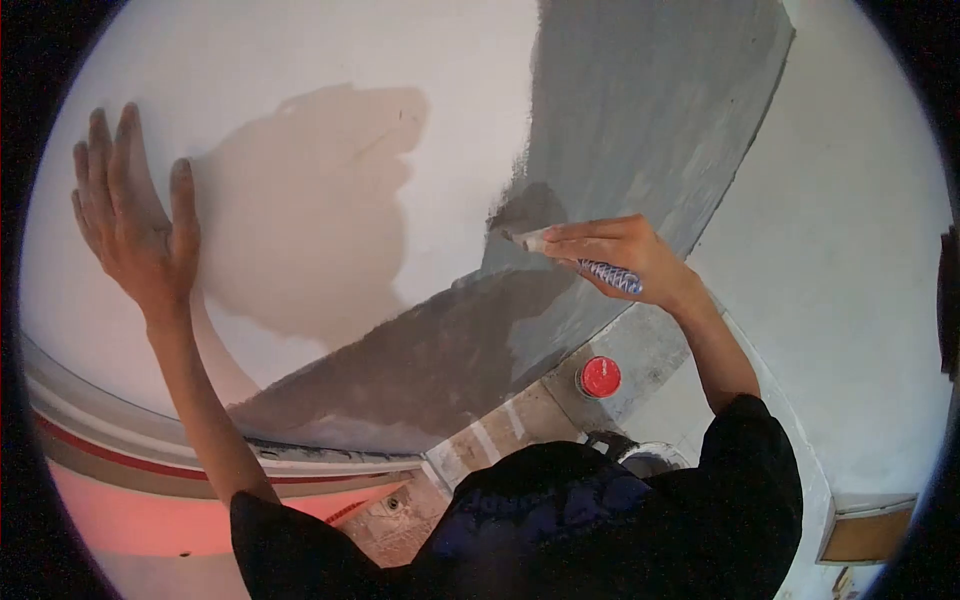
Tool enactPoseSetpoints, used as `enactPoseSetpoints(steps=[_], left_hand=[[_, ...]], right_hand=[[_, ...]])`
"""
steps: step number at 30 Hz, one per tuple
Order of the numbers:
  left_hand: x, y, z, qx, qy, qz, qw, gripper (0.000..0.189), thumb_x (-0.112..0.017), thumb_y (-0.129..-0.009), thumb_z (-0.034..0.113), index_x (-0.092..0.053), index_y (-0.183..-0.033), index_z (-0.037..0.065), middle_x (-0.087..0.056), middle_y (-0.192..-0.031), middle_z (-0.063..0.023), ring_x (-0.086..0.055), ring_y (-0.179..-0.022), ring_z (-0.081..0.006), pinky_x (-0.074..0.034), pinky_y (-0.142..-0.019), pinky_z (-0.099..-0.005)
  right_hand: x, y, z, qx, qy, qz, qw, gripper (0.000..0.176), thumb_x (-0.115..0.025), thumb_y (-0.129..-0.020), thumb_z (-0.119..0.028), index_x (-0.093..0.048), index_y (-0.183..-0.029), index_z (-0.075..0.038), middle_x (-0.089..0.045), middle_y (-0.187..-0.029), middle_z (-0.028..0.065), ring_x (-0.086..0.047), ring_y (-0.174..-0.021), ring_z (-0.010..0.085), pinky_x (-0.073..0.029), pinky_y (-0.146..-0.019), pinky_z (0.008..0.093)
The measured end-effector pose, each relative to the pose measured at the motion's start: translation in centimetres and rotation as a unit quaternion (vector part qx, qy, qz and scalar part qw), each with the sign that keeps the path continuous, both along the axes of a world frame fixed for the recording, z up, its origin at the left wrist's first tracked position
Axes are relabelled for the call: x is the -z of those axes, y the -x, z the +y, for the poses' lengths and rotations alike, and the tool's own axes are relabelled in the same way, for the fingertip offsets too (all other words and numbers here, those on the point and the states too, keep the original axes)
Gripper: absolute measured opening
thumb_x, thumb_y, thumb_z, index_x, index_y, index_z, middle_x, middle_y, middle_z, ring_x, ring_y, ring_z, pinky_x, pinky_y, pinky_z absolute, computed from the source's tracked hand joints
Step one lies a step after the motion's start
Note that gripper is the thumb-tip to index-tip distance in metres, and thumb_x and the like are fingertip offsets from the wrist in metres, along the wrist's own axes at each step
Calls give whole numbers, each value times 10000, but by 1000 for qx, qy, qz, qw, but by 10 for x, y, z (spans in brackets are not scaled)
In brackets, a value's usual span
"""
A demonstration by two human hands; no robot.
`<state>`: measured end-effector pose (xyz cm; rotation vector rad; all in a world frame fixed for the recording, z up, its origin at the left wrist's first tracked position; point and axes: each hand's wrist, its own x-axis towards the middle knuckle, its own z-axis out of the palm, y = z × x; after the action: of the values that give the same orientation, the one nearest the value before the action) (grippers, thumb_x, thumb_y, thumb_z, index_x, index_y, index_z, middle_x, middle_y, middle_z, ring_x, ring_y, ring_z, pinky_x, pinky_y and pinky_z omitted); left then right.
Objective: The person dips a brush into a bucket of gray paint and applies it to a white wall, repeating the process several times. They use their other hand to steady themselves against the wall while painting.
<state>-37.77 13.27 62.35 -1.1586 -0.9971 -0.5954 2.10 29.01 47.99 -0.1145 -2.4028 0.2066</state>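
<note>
My right hand (630, 255) is closed around a paintbrush (612, 276), whose blue-and-white patterned handle sticks out below the fingers. The brush tip meets the wall at the edge between grey paint (620, 120) and white surface (470, 130). Part of the brush head is hidden by my fingers. Over on the left, my left hand (135, 215) lies against the white wall with its fingers spread, holding nothing. The grey area runs down the right side and along the bottom of the wall.
A tin with a red lid (600, 377) stands on the floor below my right arm. Close to my body is a round bucket (652, 458), partly hidden by my shirt. A red-striped ledge (130, 456) runs along the lower left. Another pale wall (840, 250) rises on the right.
</note>
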Motion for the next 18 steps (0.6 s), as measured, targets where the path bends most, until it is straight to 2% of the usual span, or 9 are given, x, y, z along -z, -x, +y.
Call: enactPoseSetpoints(steps=[6,8,12,18], left_hand=[[-2,6,-1,-20,3,13,1000,510,-638,-911,328,-534,-1389,184,-490,-1461,-69,-425,-1359,-326,-318,-1108,-515],[-4,11,1,-6,2,21,1000,514,-669,-888,325,-551,-1371,194,-519,-1436,-69,-445,-1347,-308,-333,-1104,-518],[-9,27,-5,-61,22,36,997,504,-705,-869,290,-579,-1338,154,-580,-1368,-84,-499,-1295,-291,-379,-1076,-476],[-14,31,-14,-90,62,35,993,472,-715,-865,265,-609,-1297,106,-622,-1311,-88,-550,-1230,-281,-416,-1048,-429]], right_hand=[[10,13,10,4,-8,-14,1000,384,-739,-760,-10,-691,-1133,-90,-700,-1140,122,-701,-1009,268,-583,-836,353],[6,11,13,14,-14,-36,999,370,-670,-816,-60,-654,-1186,-73,-677,-1185,125,-674,-1056,285,-560,-881,368],[-13,11,22,37,-61,-28,997,353,-630,-849,-93,-646,-1201,-74,-668,-1205,122,-662,-1079,292,-547,-903,374],[-47,6,27,81,-135,9,987,368,-659,-814,-85,-666,-1181,-98,-670,-1209,117,-663,-1085,286,-546,-907,363]])
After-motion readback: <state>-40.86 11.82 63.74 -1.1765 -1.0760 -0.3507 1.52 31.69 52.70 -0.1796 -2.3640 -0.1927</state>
